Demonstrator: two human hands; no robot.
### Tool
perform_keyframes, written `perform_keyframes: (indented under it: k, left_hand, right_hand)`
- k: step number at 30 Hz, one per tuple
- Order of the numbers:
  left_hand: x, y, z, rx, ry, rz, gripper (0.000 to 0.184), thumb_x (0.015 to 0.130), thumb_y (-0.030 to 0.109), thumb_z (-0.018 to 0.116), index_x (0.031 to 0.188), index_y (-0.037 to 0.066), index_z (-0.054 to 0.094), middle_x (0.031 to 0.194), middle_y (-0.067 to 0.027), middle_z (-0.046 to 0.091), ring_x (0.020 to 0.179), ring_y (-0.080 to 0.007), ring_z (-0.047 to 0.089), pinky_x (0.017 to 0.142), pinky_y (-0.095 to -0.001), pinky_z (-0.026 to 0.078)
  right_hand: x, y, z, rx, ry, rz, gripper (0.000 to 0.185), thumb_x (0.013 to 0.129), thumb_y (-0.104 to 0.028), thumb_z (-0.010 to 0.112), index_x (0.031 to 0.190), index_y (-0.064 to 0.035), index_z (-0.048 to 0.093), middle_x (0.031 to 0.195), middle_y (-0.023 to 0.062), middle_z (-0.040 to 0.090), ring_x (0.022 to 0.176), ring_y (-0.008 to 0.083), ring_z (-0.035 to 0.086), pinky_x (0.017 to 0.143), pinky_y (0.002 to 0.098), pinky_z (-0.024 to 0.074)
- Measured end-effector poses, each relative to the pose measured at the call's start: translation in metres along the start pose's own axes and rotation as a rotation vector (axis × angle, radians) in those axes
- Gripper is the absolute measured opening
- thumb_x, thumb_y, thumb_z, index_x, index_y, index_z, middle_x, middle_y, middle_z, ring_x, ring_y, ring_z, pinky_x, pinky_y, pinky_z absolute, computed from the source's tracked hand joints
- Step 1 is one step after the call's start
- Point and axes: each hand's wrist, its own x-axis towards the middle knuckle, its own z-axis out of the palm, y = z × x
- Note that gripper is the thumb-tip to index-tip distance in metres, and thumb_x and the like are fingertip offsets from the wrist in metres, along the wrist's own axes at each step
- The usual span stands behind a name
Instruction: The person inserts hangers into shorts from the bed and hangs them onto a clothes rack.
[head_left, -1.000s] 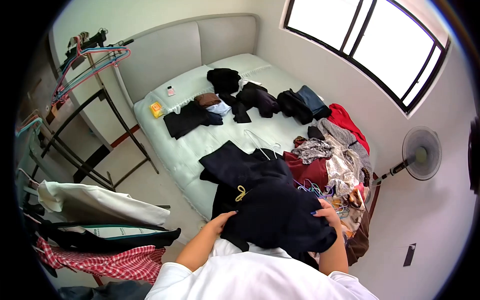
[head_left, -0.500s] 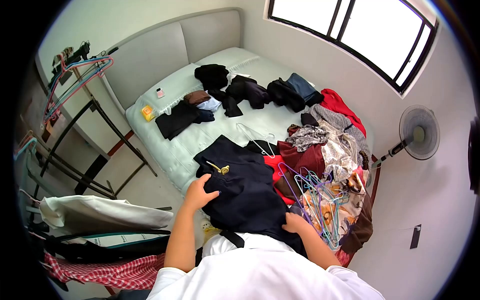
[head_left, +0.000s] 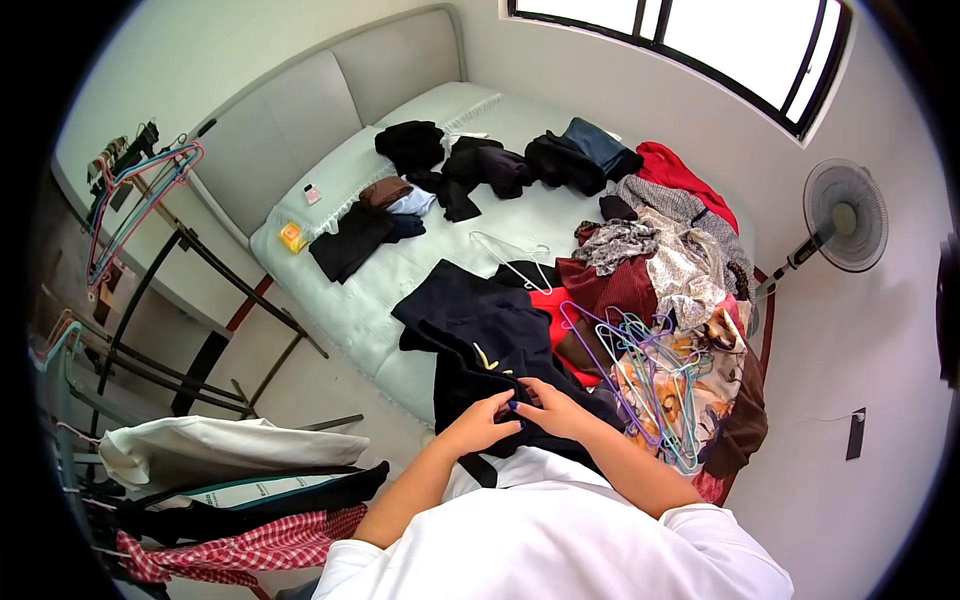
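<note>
Left hand (head_left: 480,424) and right hand (head_left: 560,412) nearly meet over dark garment (head_left: 485,308), fingers half-curled, grip unclear. The dark garment stretches ahead

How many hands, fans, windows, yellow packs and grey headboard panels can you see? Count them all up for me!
Hands (left hand, right hand): 2
Fan: 1
Window: 1
Yellow pack: 1
Grey headboard panels: 2
Total: 7

Clothes (head_left: 478,308) on bed (head_left: 445,238), fan (head_left: 845,215) at right
</note>
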Motion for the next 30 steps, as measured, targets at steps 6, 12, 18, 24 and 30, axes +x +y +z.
perform_keyframes:
  k: [6,12,18,24,30]
  left_hand:
    - [-0.001,-0.008,-0.001,-0.537,-0.167,-0.193,0.052,0.080,0.006,0.054,0.126,-0.006,0.031,0.108,-0.0134,0.056,0.101,-0.0161,0.052,0.087,-0.0250,0.040]
    - [0.007,-0.028,-0.010,-0.491,0.118,-0.289,0.024,0.080,0.009,0.053,0.104,0.005,0.048,0.094,-0.0092,0.059,0.084,-0.0168,0.058,0.069,-0.0257,0.048]
    - [0.016,-0.081,-0.029,-0.235,0.618,-0.314,0.071,0.067,0.012,0.067,0.124,0.004,0.026,0.112,-0.0164,0.046,0.089,-0.0214,0.054,0.077,-0.0321,0.045]
    - [0.022,-0.080,-0.031,-0.302,0.556,-0.309,0.081,0.063,0.006,0.061,0.131,0.005,0.016,0.118,-0.0186,0.042,0.095,-0.0241,0.052,0.082,-0.0341,0.043]
    - [0.036,-0.107,-0.046,-0.124,0.702,-0.326,0.084,0.061,0.005,0.062,0.131,0.004,0.016,0.119,-0.0205,0.042,0.103,-0.0297,0.047,0.088,-0.0343,0.038]
  right_hand:
    - [0.001,0.007,0.000,0.466,-0.084,0.352,0.053,0.074,-0.018,0.059,0.121,-0.0044,0.040,0.106,0.0133,0.048,0.095,0.0216,0.050,0.078,0.0287,0.0424]
    - [0.005,0.014,0.014,0.319,-0.155,0.212,0.051,0.066,-0.005,0.056,0.116,-0.0026,0.046,0.084,0.0090,0.056,0.079,0.0168,0.053,0.072,0.0254,0.0417]
    - [0.003,0.011,0.011,0.245,-0.261,0.061,0.048,0.065,-0.006,0.055,0.112,-0.0028,0.051,0.086,0.0109,0.056,0.081,0.0202,0.054,0.074,0.0271,0.0421]
    - [-0.003,0.007,0.001,0.058,-0.233,-0.069,0.049,0.062,-0.008,0.056,0.111,-0.0064,0.056,0.090,0.0154,0.054,0.088,0.0272,0.052,0.080,0.0315,0.0413]
    - [-0.010,0.009,-0.022,0.022,-0.297,-0.152,0.051,0.063,-0.009,0.056,0.114,-0.0072,0.054,0.095,0.0159,0.053,0.090,0.0265,0.052,0.080,0.0305,0.0416]
